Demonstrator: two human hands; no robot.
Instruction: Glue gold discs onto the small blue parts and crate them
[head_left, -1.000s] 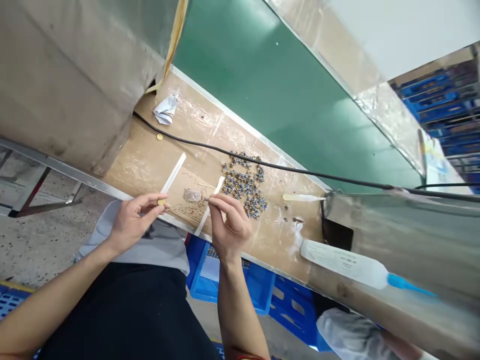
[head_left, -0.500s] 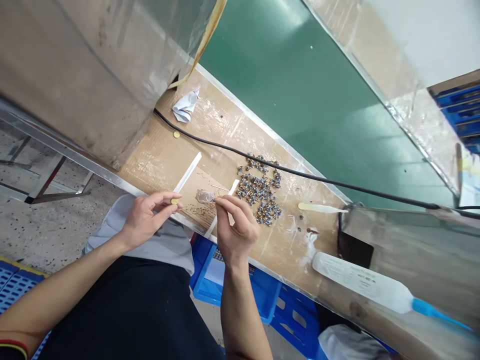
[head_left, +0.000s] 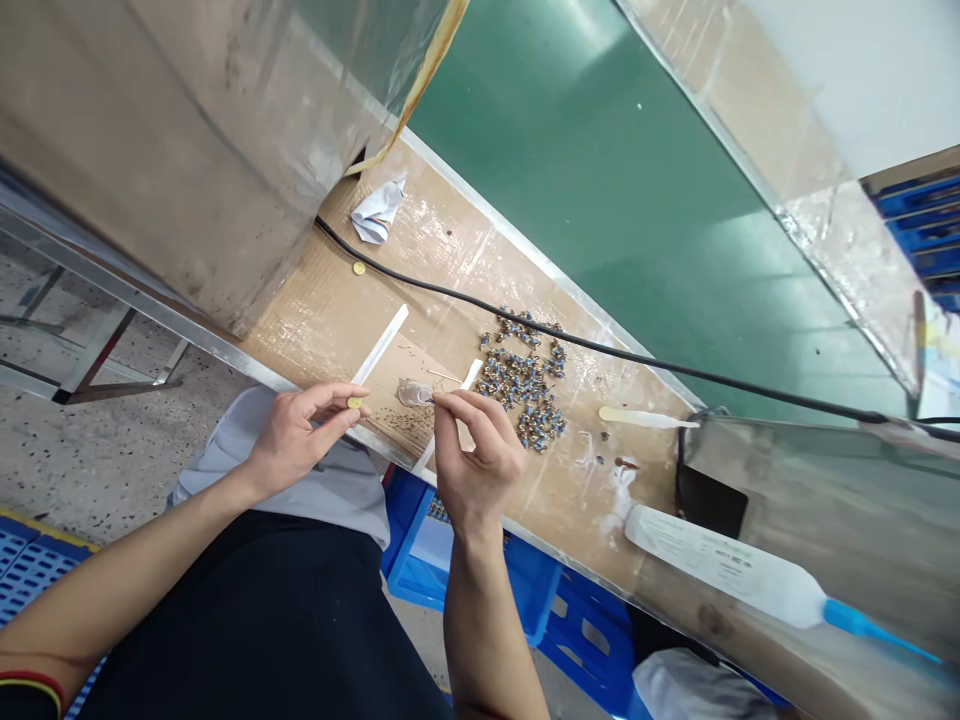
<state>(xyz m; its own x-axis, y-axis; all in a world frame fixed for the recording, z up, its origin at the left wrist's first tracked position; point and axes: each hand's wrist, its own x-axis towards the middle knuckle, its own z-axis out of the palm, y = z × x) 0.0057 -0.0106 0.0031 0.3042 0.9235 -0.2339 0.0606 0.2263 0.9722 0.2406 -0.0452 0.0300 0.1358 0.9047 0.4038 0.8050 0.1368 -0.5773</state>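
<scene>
Between the thumb and fingers of my left hand (head_left: 304, 430) is a small round yellow disc (head_left: 354, 403), held over the near edge of the bench. The fingertips of my right hand (head_left: 480, 450) are pinched together beside a small clear plastic piece (head_left: 412, 392); what they grip is too small to make out. Tiny brown bits (head_left: 401, 422) lie scattered on the cardboard below the plastic. A thin stick (head_left: 444, 375) rests just beyond it. To the right is a pile of small metal parts with blue tops (head_left: 521, 380).
A black cable (head_left: 465, 298) crosses the bench. Farther back lie a crumpled white cloth (head_left: 379, 210) and another yellow disc (head_left: 359, 268). A white bottle with a blue nozzle (head_left: 724, 565) lies at the right. Blue crates (head_left: 532, 585) stand below the bench edge.
The view has shifted slightly. Both hands keep nearly the same pose, with the disc still in my left fingers and my right fingertips still by the clear plastic.
</scene>
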